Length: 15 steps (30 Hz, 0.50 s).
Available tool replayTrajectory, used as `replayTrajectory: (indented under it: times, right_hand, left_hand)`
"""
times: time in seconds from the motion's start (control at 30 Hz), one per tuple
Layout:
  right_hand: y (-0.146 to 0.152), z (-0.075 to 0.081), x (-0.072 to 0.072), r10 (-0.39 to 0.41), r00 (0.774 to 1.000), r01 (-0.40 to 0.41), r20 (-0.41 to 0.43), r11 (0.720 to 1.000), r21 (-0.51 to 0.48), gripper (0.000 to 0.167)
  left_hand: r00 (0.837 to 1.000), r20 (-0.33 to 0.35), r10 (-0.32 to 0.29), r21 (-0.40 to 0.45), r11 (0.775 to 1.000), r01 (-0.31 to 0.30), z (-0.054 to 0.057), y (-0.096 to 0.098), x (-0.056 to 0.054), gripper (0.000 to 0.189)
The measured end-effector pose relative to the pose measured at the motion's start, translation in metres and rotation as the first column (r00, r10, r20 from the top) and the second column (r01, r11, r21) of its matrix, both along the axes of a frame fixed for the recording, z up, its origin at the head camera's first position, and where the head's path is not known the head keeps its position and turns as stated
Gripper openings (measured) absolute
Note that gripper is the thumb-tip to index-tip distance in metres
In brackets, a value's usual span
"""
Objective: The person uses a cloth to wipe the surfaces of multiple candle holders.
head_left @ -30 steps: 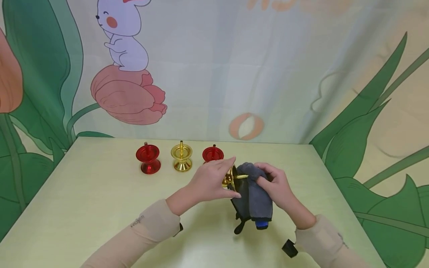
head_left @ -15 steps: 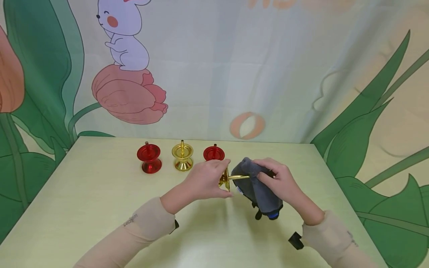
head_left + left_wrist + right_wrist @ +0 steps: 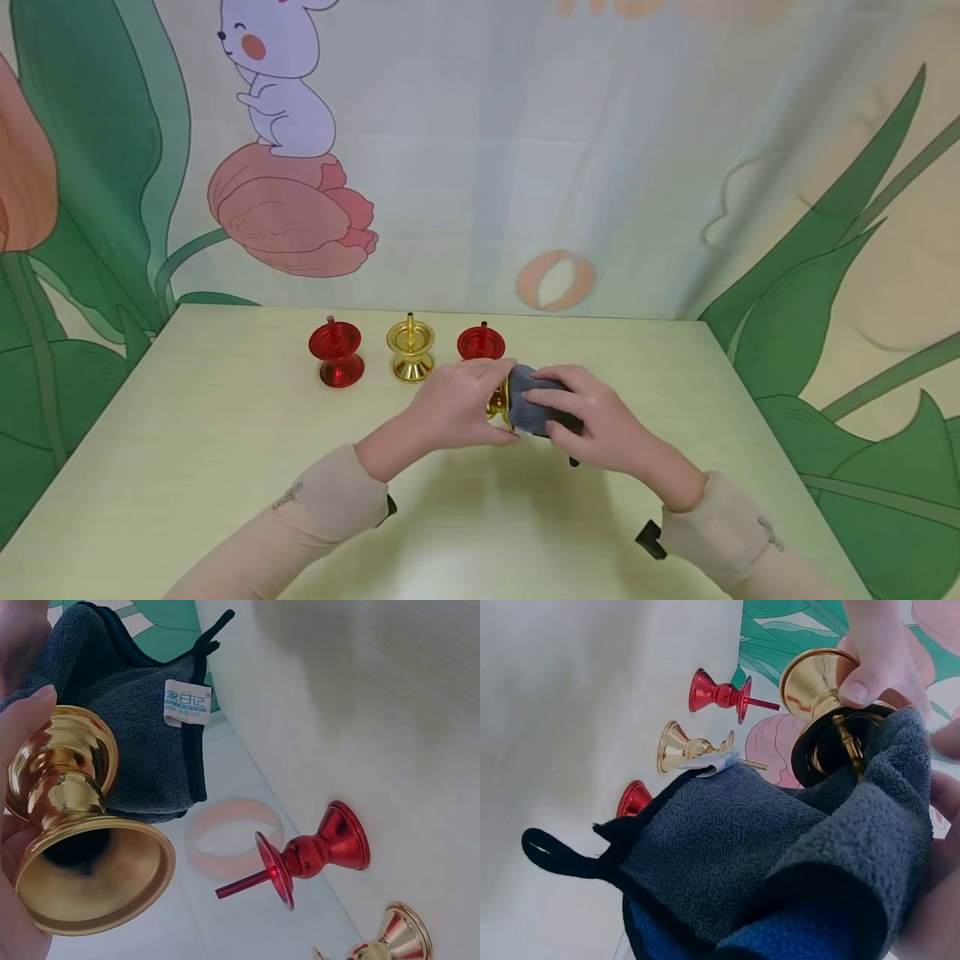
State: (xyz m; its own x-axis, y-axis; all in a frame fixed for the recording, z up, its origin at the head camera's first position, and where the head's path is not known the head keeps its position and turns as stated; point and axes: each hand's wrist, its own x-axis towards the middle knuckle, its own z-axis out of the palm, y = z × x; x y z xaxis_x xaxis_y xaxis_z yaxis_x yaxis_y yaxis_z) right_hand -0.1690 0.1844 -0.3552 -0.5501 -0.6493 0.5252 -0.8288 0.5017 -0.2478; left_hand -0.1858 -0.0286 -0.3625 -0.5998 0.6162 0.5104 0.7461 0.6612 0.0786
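Gold candle holder (image 3: 75, 799) tilts above the worktop (image 3: 225, 433), gripped by my left fingers (image 3: 28, 716); my right fingers (image 3: 553, 398) clasp a grey towel (image 3: 142, 746) against it, its tag (image 3: 187, 703), "家日记", legible only in the left wrist view.

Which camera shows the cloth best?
The right wrist camera: the cloth looks biggest there, with gray and blue sides and its black loop showing. The left wrist camera shows a gray part and a white label clearly. The head camera shows it small, partly covered by the right hand.
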Motion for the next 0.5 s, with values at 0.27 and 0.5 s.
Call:
replayTrajectory:
  times: [0.27, 0.5]
  right_hand:
    - [-0.0062, 0.0031, 0.0022, -0.051, 0.999, 0.051, 0.009, 0.998, 0.041, 0.029]
    - [-0.0093, -0.0009, -0.0004, -0.031, 0.987, 0.048, -0.155, 0.993, 0.110, 0.038]
  left_hand:
    - [0.996, -0.079, -0.048, 0.042, 0.998, 0.051, -0.0021, -0.0032, -0.0008, 0.076]
    - [0.995, -0.082, -0.051, 0.013, 0.999, 0.052, -0.0017, -0.0043, 0.0011, 0.080]
